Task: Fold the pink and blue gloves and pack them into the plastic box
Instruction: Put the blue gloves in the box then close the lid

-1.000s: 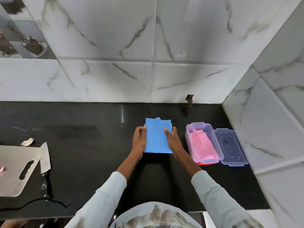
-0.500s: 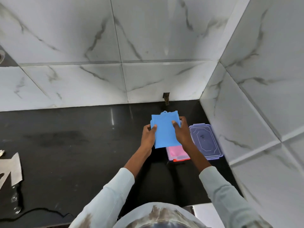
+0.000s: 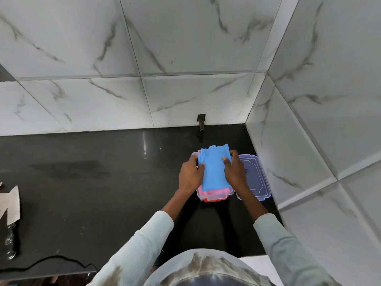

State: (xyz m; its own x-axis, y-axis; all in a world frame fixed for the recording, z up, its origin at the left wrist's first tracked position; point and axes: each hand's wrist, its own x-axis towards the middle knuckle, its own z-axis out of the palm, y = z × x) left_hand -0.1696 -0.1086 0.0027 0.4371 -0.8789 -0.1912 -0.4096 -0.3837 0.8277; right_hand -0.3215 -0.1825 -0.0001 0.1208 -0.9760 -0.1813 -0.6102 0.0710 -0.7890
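Counted: one box (image 3: 214, 196), one lid (image 3: 254, 178), one folded blue glove (image 3: 213, 170), one pink glove (image 3: 216, 191), two hands. Red strip (image 3: 214, 200) under box's near end, identity unclear.

Box clear plastic, on black bench (image 3: 92, 182), near right corner by marble wall (image 3: 144, 48). Long axis running away from body toward wall, tilted slightly. Lid flat on bench just right of box, touching or nearly so, same long axis.

Blue glove lying over box opening, on top of pink glove. Long axis along box length; scalloped cuff end pointing toward wall, straight folded edge toward body. Far end overhanging box's far rim. Pink glove showing only as narrow band at near end, inside box.

Left hand (image 3: 189, 174) at glove's left edge, fingers curled down, thumb pinching blue edge. Right hand (image 3: 235, 172) at right edge, thumb on top, fingers wrapped around far right corner. Both holding the blue glove.

Far left on bench: torn grey sheet (image 3: 10, 203), dark handle (image 3: 11, 240), one black cable (image 3: 51, 262). Pale sleeves (image 3: 144, 240) on both arms.
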